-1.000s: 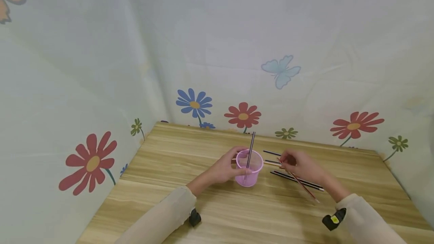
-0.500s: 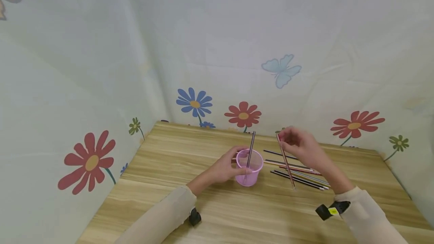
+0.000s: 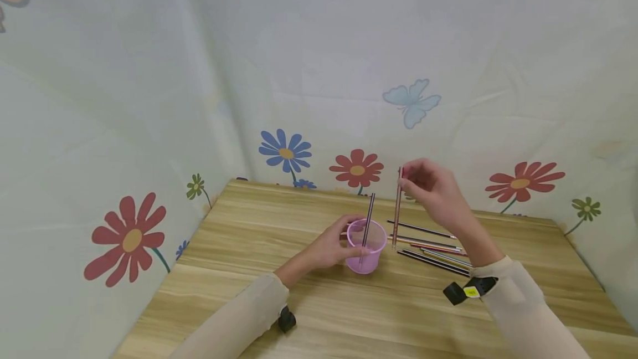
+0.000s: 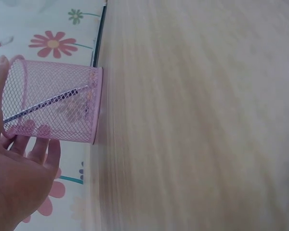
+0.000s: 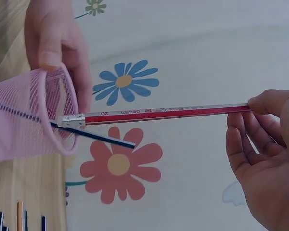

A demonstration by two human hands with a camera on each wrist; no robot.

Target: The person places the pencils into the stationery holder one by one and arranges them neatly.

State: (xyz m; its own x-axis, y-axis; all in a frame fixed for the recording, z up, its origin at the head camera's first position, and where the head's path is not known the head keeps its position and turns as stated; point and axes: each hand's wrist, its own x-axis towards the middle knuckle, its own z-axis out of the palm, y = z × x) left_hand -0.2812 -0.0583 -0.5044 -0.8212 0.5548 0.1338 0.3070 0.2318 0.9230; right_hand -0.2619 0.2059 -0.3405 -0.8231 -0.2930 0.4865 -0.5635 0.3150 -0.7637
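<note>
A pink mesh pencil cup [image 3: 363,266] stands on the table, with my left hand [image 3: 325,246] gripping it round the rim, thumb at the near side and fingers behind. One dark striped pencil [image 3: 370,212] leans inside, its upper end rising past the rim; its lower part shows through the mesh in the left wrist view. My right hand [image 3: 438,195] pinches a red pencil [image 5: 164,113] near its upper end, between thumb and fingers. That pencil hangs nearly upright to the right of the cup, eraser end down. In the right wrist view the eraser end overlaps the cup's rim.
Several loose pencils [image 3: 436,262], dark, yellow and red, lie on the wooden table [image 3: 299,204] to the right of the cup, below my right hand. A pale cloth [image 3: 319,71] with printed flowers rises behind and at both sides of the table.
My right hand has lifted the red pencil from the loose pencils, moved up and left toward the cup, and turned it nearly upright. The left hand and cup have stayed in place.
</note>
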